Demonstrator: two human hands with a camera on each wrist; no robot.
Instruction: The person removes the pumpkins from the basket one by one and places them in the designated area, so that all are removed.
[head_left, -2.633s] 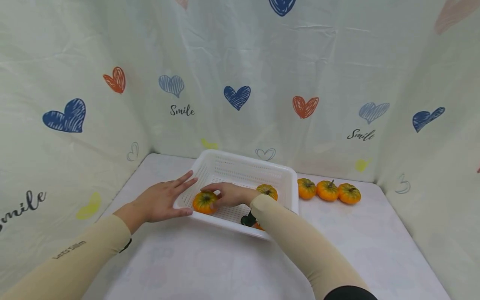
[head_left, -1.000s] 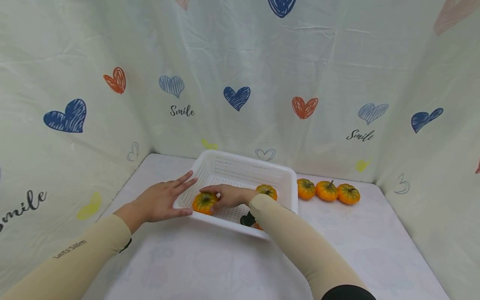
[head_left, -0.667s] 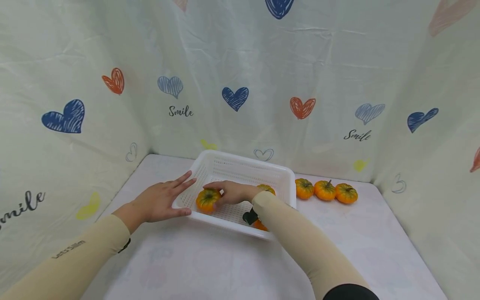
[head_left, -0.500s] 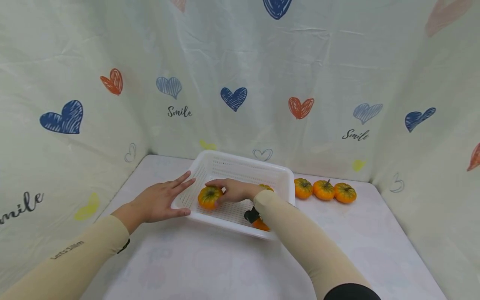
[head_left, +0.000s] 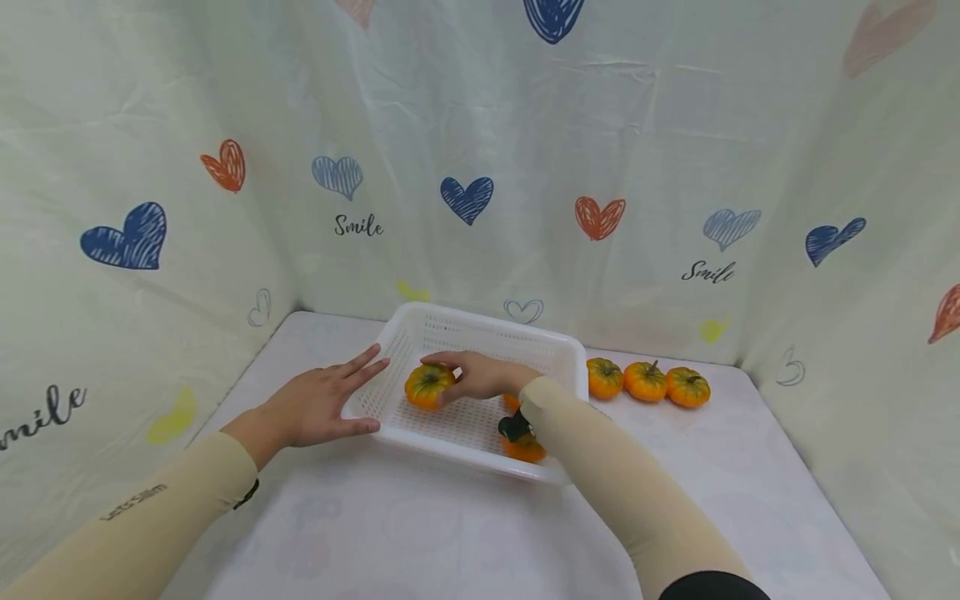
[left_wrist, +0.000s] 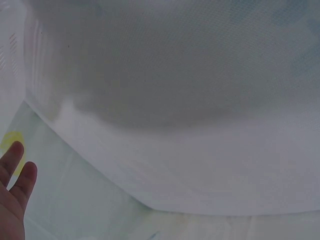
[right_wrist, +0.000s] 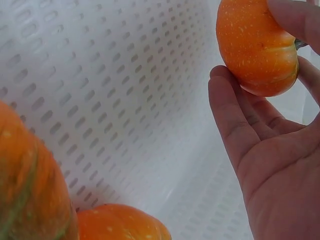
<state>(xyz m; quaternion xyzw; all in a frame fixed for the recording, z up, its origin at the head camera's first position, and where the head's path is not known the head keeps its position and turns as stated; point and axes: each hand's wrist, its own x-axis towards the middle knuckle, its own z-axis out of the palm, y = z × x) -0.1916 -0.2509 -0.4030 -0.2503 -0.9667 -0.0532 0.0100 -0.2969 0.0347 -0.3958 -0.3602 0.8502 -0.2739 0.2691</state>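
— Your right hand (head_left: 483, 377) has brought the held pumpkin (head_left: 427, 387) farther in from the left end of the white basket (head_left: 450, 452); your left hand (head_left: 318, 408) has stayed at that end, fingers spread and straight, gripping nothing, their tips by the rim.

— Which way does it lie from your right fingers, then?

— Leftward, right at their tips; your thumb takes the near side and your other fingers the far side, so you have it pinched across its width, inside the basket; your right hand is plainly the nearer.

— Any long axis to mind?

— None to speak of; it is squat and round, its green top showing in the head view; whether its base touches the basket floor, you cannot tell.

— And its looks?

— Orange and ribbed, with greenish streaks around the stem; the right wrist view shows you pale specks; another pumpkin (head_left: 523, 450) sits toward the near right corner.
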